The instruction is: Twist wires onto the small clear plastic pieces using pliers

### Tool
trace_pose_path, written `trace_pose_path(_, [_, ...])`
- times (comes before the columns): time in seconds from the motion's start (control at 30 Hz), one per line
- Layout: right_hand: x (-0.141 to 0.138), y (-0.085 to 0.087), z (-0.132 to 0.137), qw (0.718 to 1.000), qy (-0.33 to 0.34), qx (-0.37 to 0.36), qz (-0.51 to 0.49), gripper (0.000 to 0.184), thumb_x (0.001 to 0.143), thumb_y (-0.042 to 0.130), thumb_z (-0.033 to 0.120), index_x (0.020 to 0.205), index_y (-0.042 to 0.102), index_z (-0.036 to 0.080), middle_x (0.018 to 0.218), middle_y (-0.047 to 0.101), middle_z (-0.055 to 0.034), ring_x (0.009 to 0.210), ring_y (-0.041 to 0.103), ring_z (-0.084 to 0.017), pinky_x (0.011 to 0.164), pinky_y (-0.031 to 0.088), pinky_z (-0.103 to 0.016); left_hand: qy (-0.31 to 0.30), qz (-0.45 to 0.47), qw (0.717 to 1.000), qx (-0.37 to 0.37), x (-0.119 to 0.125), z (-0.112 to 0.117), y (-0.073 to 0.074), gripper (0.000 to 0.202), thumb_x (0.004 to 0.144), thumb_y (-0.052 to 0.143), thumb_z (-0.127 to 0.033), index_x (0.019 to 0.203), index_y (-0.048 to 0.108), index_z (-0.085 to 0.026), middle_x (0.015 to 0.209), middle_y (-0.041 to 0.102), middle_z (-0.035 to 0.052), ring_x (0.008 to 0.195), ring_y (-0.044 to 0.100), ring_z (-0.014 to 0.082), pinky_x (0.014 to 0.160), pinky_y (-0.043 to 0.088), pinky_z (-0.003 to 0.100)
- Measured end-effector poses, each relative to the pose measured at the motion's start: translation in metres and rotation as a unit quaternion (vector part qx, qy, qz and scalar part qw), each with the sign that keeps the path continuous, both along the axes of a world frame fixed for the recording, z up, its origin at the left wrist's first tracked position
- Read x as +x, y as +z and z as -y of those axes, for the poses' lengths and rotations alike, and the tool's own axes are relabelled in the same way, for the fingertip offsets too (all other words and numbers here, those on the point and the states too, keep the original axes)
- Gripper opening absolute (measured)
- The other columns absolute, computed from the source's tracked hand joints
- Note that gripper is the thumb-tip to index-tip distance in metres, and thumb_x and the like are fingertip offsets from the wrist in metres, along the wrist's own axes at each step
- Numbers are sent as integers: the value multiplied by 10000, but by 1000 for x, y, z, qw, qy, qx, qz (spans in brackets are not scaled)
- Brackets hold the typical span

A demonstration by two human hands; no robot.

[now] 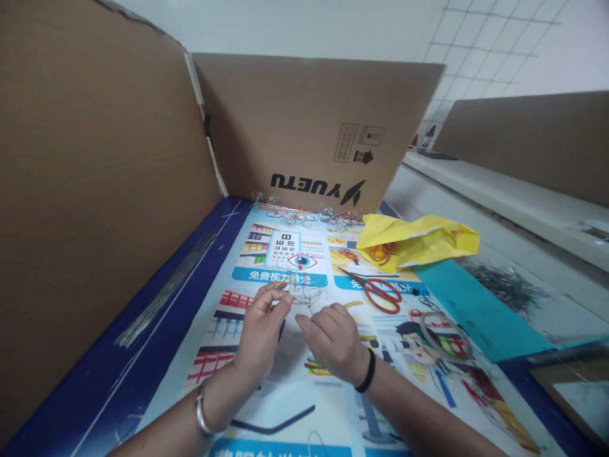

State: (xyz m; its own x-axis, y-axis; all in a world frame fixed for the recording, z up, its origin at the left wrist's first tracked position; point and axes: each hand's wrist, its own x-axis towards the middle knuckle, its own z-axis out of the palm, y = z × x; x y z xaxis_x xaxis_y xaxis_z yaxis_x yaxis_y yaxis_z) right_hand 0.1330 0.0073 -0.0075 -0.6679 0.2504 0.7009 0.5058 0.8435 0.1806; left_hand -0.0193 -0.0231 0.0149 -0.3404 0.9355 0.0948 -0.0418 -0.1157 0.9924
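Observation:
My left hand is closed in a pinch, with thumb and forefinger pressed together on thin wire. A short yellow strip shows at those fingertips. Fine, looping silvery wire spreads from there toward my right hand. That hand is closed, its fingers curled and its thumb pointing at the left one; whatever it grips is hidden. Beyond my right hand lie scissors with red handles, their blades pointing away to the left.
A yellow bag lies open at the back right, near a coil of clear wire. Straight wires lie in a bundle on the left. Cut wire bits are heaped at right. Cardboard walls stand behind and left of the printed sheet.

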Motion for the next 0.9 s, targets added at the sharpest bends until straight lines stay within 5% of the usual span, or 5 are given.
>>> trace_pose_path(0.27, [-3,1,-1,1000,6,-11,-21,167,820,489,82,936,559,179,603,519,7,583,445,-141,560,296,-318,-6,31,999,23,0,1,-4,141,796,584,-275,684,565,-191,1042,545,44,1106,506,196,1011,348,367])
trace_pose_path(0.9, [-5,2,-5,994,-54,-31,-89,123,823,565,139,945,565,156,670,609,-26,633,535,-161,611,392,-326,9,-106,994,20,8,6,-6,135,794,573,-293,704,596,-196,1015,574,55,1082,511,214,979,357,369])
